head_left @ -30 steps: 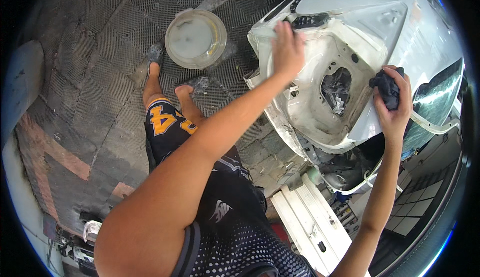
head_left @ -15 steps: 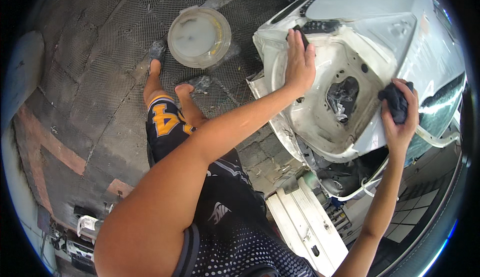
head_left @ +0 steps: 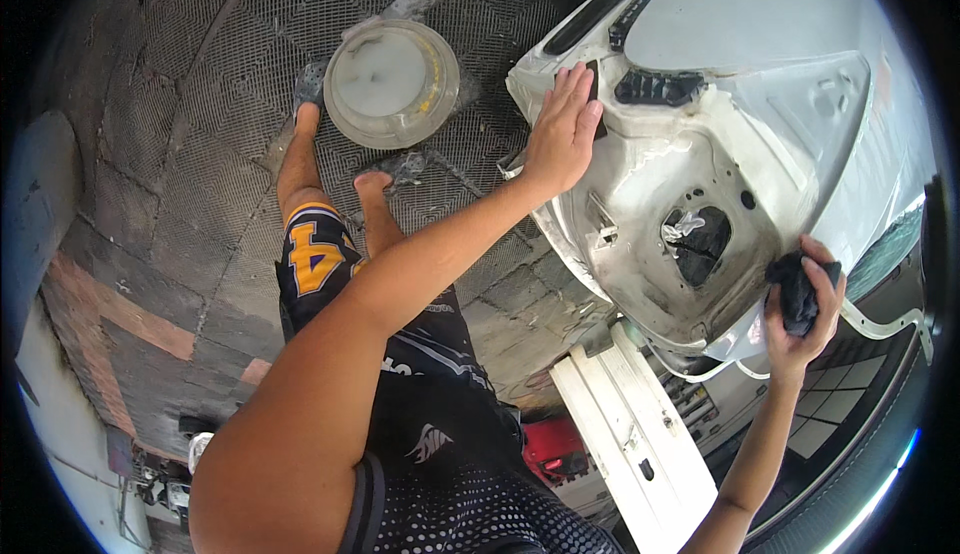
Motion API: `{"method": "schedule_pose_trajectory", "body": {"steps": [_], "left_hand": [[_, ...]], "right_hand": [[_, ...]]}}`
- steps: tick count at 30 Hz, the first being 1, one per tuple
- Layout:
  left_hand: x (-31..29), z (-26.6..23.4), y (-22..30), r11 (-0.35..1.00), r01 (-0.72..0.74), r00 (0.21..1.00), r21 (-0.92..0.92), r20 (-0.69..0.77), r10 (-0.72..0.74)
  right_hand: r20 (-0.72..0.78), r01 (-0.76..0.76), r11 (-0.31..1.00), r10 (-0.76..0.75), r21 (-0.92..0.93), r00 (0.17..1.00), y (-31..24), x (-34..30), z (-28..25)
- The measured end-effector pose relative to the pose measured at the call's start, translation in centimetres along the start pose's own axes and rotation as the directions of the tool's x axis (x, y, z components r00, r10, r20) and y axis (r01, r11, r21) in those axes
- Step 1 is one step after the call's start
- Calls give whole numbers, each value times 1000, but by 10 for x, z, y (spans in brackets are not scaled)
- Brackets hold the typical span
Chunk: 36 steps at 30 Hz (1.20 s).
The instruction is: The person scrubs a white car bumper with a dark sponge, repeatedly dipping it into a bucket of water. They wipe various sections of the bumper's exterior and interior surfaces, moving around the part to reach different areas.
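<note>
My left hand [head_left: 562, 144] reaches across to the outer edge of a pale, bare car body [head_left: 740, 299]. Its fingers lie stretched and close together over a dark flat pad [head_left: 598, 104], pressing it against the white metal. Most of the pad is hidden beneath the fingers. Further right, my right hand [head_left: 812, 304] grips a bunched black cloth [head_left: 797, 294] beside the rim of the round recess in the body. Between the hands, that recess has an irregular hole [head_left: 698, 246] with crumpled plastic in it.
A round bucket [head_left: 400, 138] of cloudy liquid stands on the ridged floor mat [head_left: 230, 104], near my feet. Below the car lies a long white panel [head_left: 630, 434], with a red object [head_left: 553, 444] beside it. A curved white bracket [head_left: 885, 326] juts out at the right.
My left hand and the pad have slid left, away from the black grille piece toward the outer edge. My right hand with the cloth sits lower. The whole view has shifted slightly.
</note>
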State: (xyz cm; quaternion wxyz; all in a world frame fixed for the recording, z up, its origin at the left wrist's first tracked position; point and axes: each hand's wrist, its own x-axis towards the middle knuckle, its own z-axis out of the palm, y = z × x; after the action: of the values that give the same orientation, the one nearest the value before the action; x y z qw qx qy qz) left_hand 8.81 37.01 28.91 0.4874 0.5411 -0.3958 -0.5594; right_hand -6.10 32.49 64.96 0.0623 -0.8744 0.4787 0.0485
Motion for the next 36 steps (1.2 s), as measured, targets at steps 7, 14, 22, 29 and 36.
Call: {"method": "schedule_pose_trajectory", "body": {"steps": [7, 14, 22, 29, 36], "left_hand": [[19, -18, 22, 984, 13, 973, 179, 223, -53], [40, -33, 26, 984, 14, 956, 177, 285, -65], [26, -72, 21, 973, -222, 892, -64, 389, 229], [76, -66, 10, 966, 193, 980, -174, 87, -180], [88, -30, 5, 816, 490, 871, -306, 181, -456]], "right_hand": [[42, -42, 999, 41, 25, 998, -5, 3, -2], [77, -30, 1000, 30, -1, 997, -6, 10, -5], [116, -15, 1000, 16, -6, 993, 1, 5, -8], [118, -34, 999, 33, 10, 992, 3, 0, -6], [148, -46, 999, 45, 7, 988, 2, 5, -9]]}}
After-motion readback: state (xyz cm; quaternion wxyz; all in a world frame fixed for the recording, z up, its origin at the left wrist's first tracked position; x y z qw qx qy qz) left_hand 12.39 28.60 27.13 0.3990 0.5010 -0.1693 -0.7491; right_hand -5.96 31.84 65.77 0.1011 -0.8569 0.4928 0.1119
